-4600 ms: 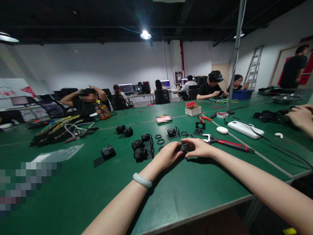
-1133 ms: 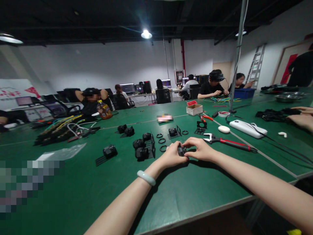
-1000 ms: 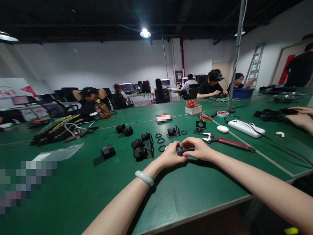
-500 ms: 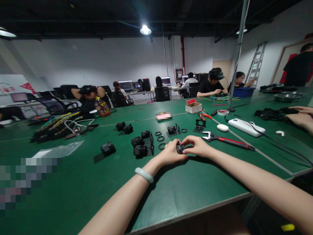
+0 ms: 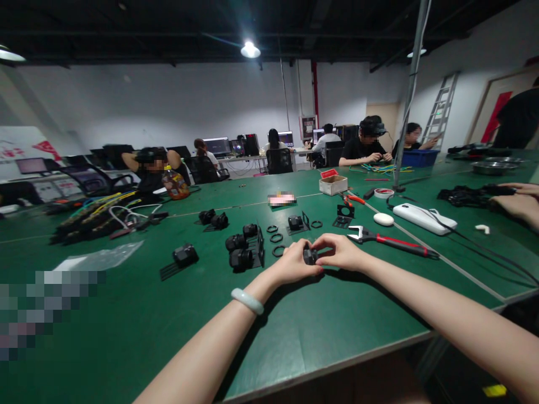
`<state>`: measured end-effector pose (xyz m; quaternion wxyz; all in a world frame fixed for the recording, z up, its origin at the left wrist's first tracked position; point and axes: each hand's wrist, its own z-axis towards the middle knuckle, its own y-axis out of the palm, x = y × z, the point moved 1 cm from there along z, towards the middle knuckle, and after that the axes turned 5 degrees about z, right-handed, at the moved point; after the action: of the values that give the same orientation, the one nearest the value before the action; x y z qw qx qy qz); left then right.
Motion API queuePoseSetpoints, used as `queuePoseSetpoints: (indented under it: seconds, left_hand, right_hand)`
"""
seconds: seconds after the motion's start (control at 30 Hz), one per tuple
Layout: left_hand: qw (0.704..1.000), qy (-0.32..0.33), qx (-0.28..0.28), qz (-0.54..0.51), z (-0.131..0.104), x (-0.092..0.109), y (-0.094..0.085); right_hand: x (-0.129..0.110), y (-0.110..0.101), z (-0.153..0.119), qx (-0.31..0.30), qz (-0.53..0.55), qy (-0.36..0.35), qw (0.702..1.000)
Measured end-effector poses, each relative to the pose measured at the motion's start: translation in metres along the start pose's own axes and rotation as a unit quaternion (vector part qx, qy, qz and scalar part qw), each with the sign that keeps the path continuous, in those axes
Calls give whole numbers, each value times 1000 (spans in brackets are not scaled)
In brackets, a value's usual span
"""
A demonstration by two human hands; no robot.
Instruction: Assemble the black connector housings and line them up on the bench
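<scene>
Between my two hands is a black plastic fitting (image 5: 310, 256), shaped like a cable gland, just above or on the green table; the fingers hide much of it. My left hand (image 5: 297, 261), a pale bangle on its wrist, grips it from the left. From the right, my right hand (image 5: 339, 252) pinches it with thumb and fingers. Just beyond lie several black rings (image 5: 276, 238) and a similar fitting on a slotted bracket (image 5: 296, 223). A bare black bracket (image 5: 345, 215) stands to the right. More fittings on brackets (image 5: 241, 259) sit left of my hands.
Wide-jawed pliers (image 5: 396, 244) with red-and-black handles lie right of my hands. Past them are a white power strip (image 5: 424, 219), a white oval object (image 5: 383, 219) and a small box (image 5: 333, 185). A co-worker's hands (image 5: 520, 201) show at the right edge; cable bundles (image 5: 99, 216) lie left.
My right fingers have shifted very slightly on the fitting. Both hands otherwise stay in place, and the parts on the table lie as before.
</scene>
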<state>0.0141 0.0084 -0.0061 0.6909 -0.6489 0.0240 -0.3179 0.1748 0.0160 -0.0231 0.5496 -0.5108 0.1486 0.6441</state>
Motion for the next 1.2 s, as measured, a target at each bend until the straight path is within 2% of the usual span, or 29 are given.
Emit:
queuePoseSetpoints:
  seconds: [0.47, 1.2]
  left_hand:
    - [1000, -14, -1, -22, 1, -3, 2]
    - [1000, 11, 8, -19, 3, -5, 5]
  right_hand:
    - [-6, -1, 0, -15, 49, 15, 999]
    - [1, -3, 3, -8, 0, 15, 1000]
